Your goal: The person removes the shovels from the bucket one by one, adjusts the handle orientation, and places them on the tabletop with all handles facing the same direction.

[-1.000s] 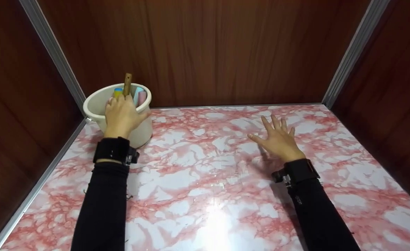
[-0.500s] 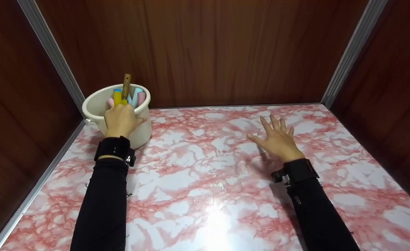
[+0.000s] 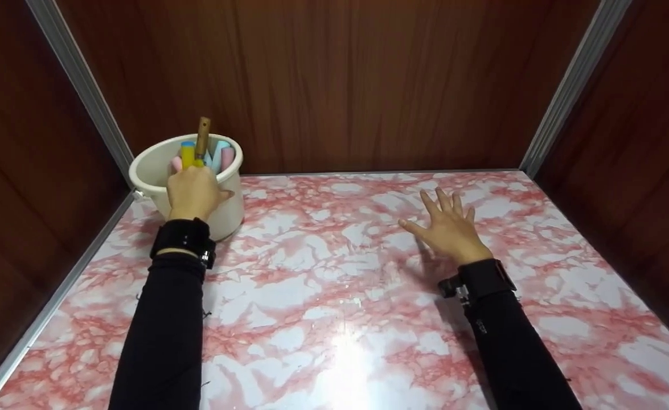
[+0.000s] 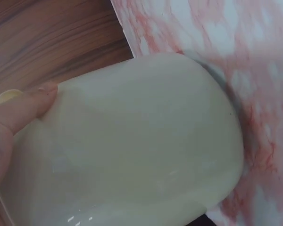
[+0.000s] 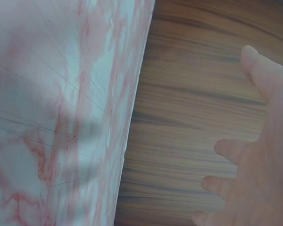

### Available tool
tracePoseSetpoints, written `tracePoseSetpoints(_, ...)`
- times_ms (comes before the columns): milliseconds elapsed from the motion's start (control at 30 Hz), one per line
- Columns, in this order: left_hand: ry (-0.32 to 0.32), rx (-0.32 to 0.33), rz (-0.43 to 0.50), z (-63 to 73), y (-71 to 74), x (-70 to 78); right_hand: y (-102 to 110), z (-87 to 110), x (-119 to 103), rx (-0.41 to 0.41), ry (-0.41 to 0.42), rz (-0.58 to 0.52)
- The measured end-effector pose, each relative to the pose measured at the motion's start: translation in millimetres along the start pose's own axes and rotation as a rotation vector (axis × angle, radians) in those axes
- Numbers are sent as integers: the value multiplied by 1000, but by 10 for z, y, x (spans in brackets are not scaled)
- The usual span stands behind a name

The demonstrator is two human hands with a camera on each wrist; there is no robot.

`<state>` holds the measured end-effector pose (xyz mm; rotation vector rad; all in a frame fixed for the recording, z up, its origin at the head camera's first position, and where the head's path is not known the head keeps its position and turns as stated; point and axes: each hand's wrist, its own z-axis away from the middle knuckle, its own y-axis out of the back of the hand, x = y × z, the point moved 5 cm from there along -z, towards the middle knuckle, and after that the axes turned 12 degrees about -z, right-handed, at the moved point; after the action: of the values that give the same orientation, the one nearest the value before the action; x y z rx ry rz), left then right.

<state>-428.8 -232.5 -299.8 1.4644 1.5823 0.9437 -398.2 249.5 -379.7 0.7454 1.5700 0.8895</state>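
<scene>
A cream bucket [image 3: 229, 209] stands upright at the back left of the table. My left hand [image 3: 191, 191] grips its near rim, with the fingers bent over the edge and the thumb [image 4: 30, 106] against the outer wall; the fingertips are hidden. Inside the bucket are a yellow tube with a blue top [image 3: 188, 155], a brown wooden handle [image 3: 202, 138], a light blue cylinder [image 3: 219, 155] and pink cylinders [image 3: 228, 158]. Off to the right, my right hand [image 3: 451, 230] holds nothing, fingers spread, and casts a shadow on the tabletop.
The table [image 3: 311, 267] has a red and white marbled top. Dark wood panels [image 3: 368, 85] enclose it at the back and both sides, with grey metal strips [image 3: 562, 91] in the corners. A black strap with a small device sits on each wrist.
My left hand's fingers, earlier reaching further over the rim, have bent down, leaving more of the bucket's contents in sight. The right hand keeps its spread pose. The view has shifted slightly.
</scene>
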Motion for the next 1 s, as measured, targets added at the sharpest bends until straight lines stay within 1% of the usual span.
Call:
tracePoseSetpoints(100, -17, -9, 4, -4, 26, -18, 6, -6, -22, -1, 2, 0)
tracePoseSetpoints(267, -46, -14, 9, 3, 47, -1, 31, -4, -24, -5, 6, -1)
tracePoseSetpoints(500, -57, -29, 10, -7, 7, 17, 35, 8, 14, -18, -3, 10)
tracePoseSetpoints(667, -64, -18, 4, -11, -6, 29, 31, 7, 22, -17, 1, -1)
tracePoseSetpoints(867, -78, -42, 6, 28, 7, 55, 30, 9, 16, -9, 8, -5)
tracePoseSetpoints(1000, -92, -36, -1, 84, 37, 90, 27, 0, 13, -12, 10, -4)
